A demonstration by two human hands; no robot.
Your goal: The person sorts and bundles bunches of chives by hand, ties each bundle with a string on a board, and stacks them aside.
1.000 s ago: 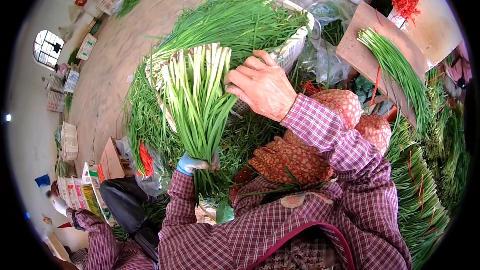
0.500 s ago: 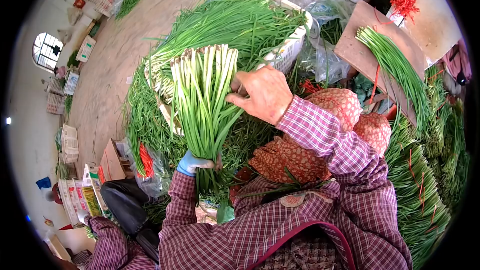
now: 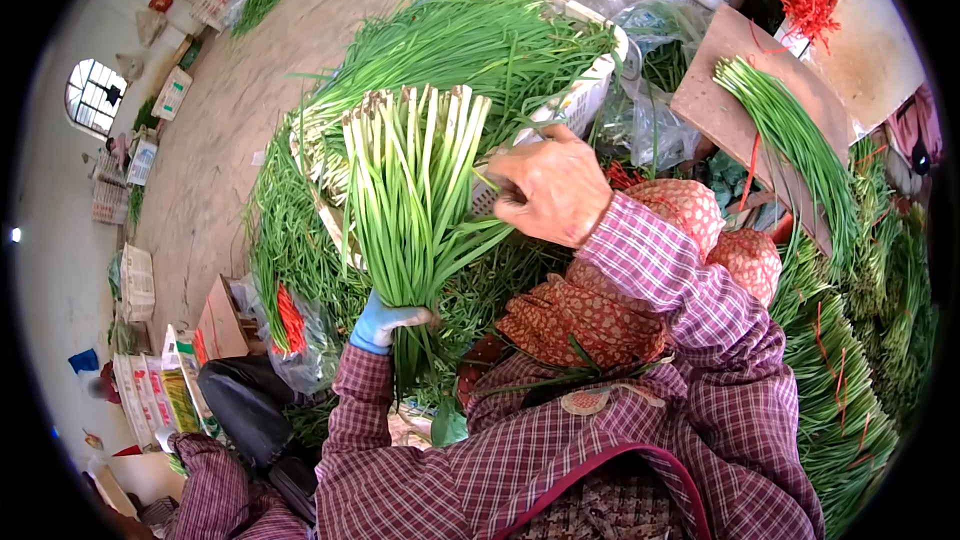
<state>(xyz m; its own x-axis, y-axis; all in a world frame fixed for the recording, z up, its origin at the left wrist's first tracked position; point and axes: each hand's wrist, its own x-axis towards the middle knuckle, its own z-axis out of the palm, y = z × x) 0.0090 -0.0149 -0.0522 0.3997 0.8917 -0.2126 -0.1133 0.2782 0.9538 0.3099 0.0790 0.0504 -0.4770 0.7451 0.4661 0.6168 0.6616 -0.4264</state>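
Note:
My left hand [image 3: 388, 324], in a light blue covering with bare fingertips, is wrapped round the lower part of a bunch of green stalks [image 3: 412, 200], whose pale ends point up. To the right of the bunch is my bare right hand [image 3: 556, 186], its fingers pinched on a thin green stalk near the bunch's edge. Behind the bunch, a white basket [image 3: 590, 100] is heaped with long green stalks [image 3: 450, 45].
A board [image 3: 708, 90] at the upper right bears another green bunch [image 3: 775, 110]. Red ties [image 3: 806, 2] stand behind it. Tied bunches [image 3: 835, 390] lie at the right. At the lower left are a co-worker's sleeve [image 3: 212, 485] and a cardboard box [image 3: 222, 325].
My right hand has moved away from the bunch to the right, drawing a thin stalk outward. The bunch has fanned out a little. The co-worker's arm at the lower left has shifted.

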